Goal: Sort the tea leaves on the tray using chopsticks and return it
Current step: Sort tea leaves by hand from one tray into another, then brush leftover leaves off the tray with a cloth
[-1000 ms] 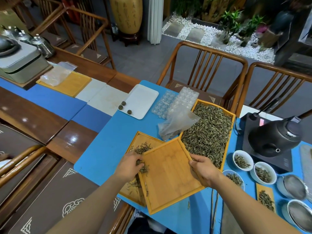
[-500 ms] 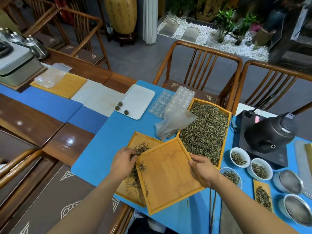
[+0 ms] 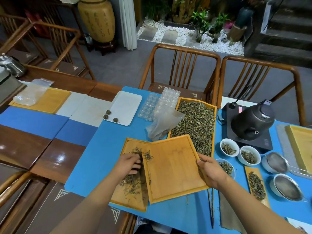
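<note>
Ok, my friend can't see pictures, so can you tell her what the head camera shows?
A person's right hand tilts an empty bamboo tray while the left hand touches loose tea leaves on a second bamboo tray beneath it, on a blue mat. Behind them sits a big tray full of tea leaves, with a dark kettle and small white cups to the right.

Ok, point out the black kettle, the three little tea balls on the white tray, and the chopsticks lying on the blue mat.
black kettle (image 3: 251,122), head view, middle of its dark body.
tea balls (image 3: 105,116), head view, on the nearest-left ball.
chopsticks (image 3: 211,206), head view, midway along the thin dark sticks.
</note>
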